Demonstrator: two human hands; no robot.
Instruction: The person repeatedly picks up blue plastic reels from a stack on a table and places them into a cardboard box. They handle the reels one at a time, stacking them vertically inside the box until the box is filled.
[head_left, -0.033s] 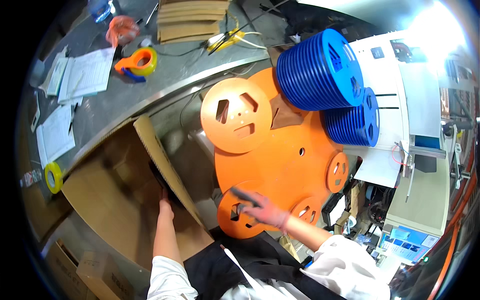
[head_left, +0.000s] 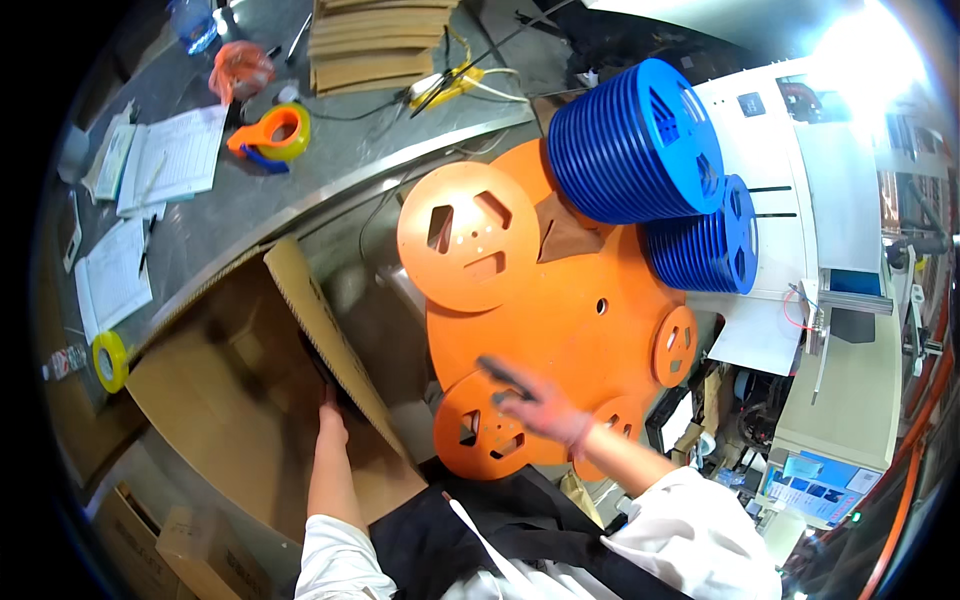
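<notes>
My right hand (head_left: 538, 403), in a pinkish glove with dark finger ends, hovers over the near left of a large orange round table (head_left: 560, 330). Motion smears it, but its fingers look stretched out, with nothing visible in them. Below it lies an orange reel disc with cut-outs (head_left: 480, 445). My left hand (head_left: 328, 400) reaches down into an open cardboard box (head_left: 210, 400), close against its right wall. Dark shadow and the wall hide its fingers. A bigger orange reel disc (head_left: 468, 275) lies at the table's far left.
Two stacks of blue reels, one tall (head_left: 635, 145) and one lower (head_left: 705, 240), stand at the far right beside a white machine (head_left: 770, 140). A grey metal workbench (head_left: 250, 190) holds papers (head_left: 175, 160), an orange tape dispenser (head_left: 275, 132) and flattened cardboard (head_left: 380, 45). Closed cartons (head_left: 205, 550) sit lower left.
My right hand has shifted slightly up and to the right, away from the near orange disc. My left hand stays inside the box. The whole view has shifted a little.
</notes>
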